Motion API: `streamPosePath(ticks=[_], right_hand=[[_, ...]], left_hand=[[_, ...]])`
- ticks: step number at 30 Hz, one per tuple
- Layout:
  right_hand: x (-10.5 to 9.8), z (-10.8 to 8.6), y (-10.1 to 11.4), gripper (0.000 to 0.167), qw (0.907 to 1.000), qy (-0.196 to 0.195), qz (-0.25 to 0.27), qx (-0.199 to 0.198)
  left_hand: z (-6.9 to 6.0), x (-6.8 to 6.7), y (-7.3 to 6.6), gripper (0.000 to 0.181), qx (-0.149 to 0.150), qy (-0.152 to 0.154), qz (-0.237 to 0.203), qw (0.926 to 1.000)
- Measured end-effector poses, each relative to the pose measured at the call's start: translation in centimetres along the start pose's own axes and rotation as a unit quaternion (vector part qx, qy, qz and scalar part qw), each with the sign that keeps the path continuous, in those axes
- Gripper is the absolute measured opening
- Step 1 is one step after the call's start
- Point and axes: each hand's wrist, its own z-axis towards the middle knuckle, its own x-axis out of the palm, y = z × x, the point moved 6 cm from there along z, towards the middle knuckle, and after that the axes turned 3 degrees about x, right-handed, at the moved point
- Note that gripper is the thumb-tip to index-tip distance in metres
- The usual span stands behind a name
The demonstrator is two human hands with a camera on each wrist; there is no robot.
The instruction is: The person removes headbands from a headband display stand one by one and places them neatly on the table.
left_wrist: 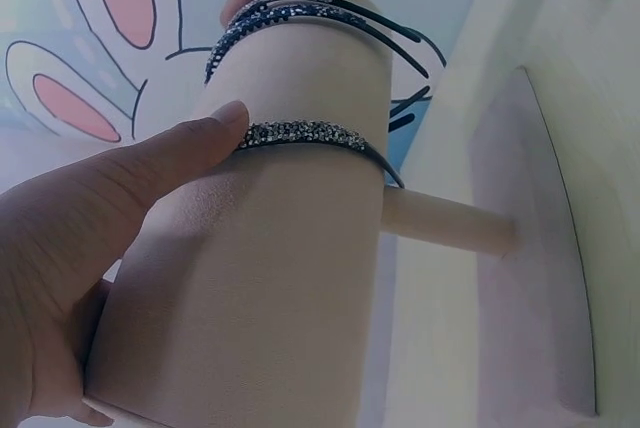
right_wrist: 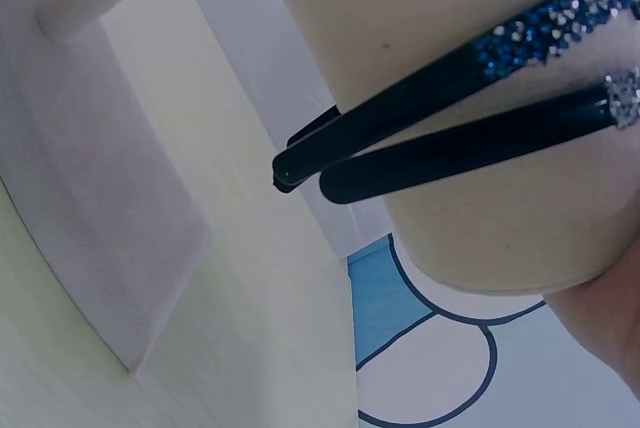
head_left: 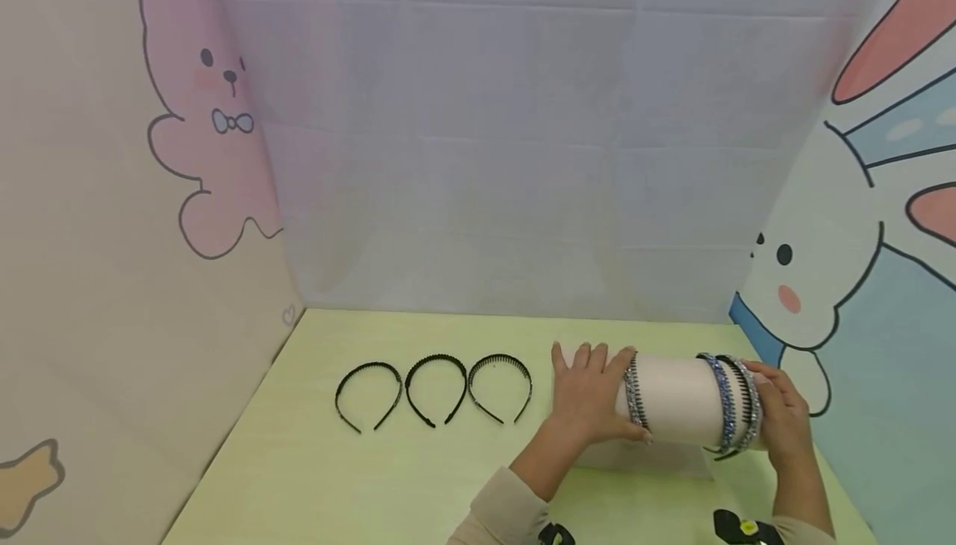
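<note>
A headband stand with a pale horizontal cylinder lies between the hands, on a short post above a flat base. My left hand grips the cylinder's left end, fingers spread over the top and thumb in front. The thumb tip touches a silver glittery headband fitted round the cylinder. Toward the right end sit a blue glittery headband and another silver one, close together, their black ends sticking out below. My right hand holds the cylinder's right end; its fingertips are partly hidden.
Three black headbands lie in a row on the pale green table, left of the stand. A plain back wall and side walls with cartoon rabbits enclose the table.
</note>
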Motion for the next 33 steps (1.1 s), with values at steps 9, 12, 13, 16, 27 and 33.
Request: streamPosePath(ticks=[9,12,13,16,27,33], right_hand=[[0.0,0.1,-0.1,0.027,0.9998,0.003,0.018,0.009],[0.0,0.3,0.0,0.027,0.9998,0.001,0.015,0.012],[0.0,0.3,0.0,0.027,0.9999,0.000,0.011,0.012],[0.0,0.3,-0.1,0.027,0.9999,0.001,0.006,0.014],[0.2,0.1,0.0,0.026,0.9999,0.005,0.009,-0.006],[0.1,0.2,0.1,0.024,0.9990,0.006,0.042,-0.015]], left_hand=[[-0.4,-0.1,0.5,0.113,-0.005,-0.029,-0.021,0.9993],[-0.5,-0.2,0.8,0.112,-0.004,-0.040,-0.039,0.9985],[-0.6,-0.2,0.9,0.112,-0.004,-0.042,-0.045,0.9981],[-0.8,0.0,1.4,0.111,-0.005,-0.043,-0.066,0.9969],[-1.2,0.7,4.1,0.104,-0.001,-0.061,-0.199,0.9782],[-1.1,1.3,4.9,0.101,0.014,-0.070,-0.263,0.9622]])
